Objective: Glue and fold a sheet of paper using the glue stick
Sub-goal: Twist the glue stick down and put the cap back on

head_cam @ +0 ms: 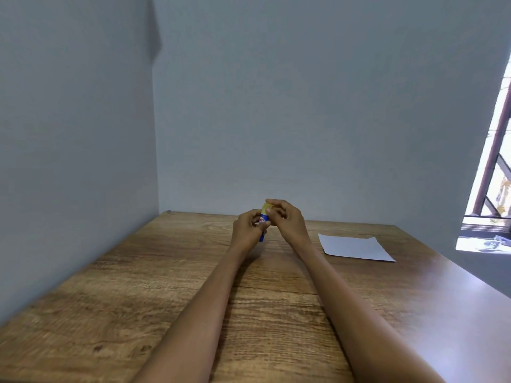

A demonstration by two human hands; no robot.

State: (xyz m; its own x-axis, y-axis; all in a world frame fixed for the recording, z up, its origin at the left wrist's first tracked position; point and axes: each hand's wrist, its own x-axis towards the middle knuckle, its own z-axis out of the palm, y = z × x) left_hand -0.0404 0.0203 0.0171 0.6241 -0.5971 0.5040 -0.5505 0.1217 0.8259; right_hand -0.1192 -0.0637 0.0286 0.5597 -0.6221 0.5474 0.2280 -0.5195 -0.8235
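both forearms bare, stretched forward from the near edge over the wooden table (143, 294), converging toward the far side. left forearm angled up and to the right, right forearm angled up and to the left, wrists close together, raised a little off the tabletop with shadows beneath.

left hand (247, 229) curled round the blue body of the glue stick (264, 225), fingers wrapped on the lower barrel, thumb side toward the right hand. stick held roughly upright, tilted slightly, its bottom end poking out below the left fingers, above the table and not resting on it as far as can be judged.

right hand (286, 218) just right of and slightly above the left, fingers bent, fingertips and thumb pinching the yellow cap (266, 215) at the top of the stick. cap seemingly seated on the barrel, though too blurred and too small to say whether it is loosened. back of the right hand turned toward the camera, knuckles uppermost.

sheet of paper (355, 247) flat on the table, well to the right of the right hand and wrist, untouched by either hand, unfolded, one corner nearest the right forearm.

beyond the hands, plain grey walls (304, 106) meeting at a corner to the left; far right of the right arm, a window (495, 172) with dark bars.
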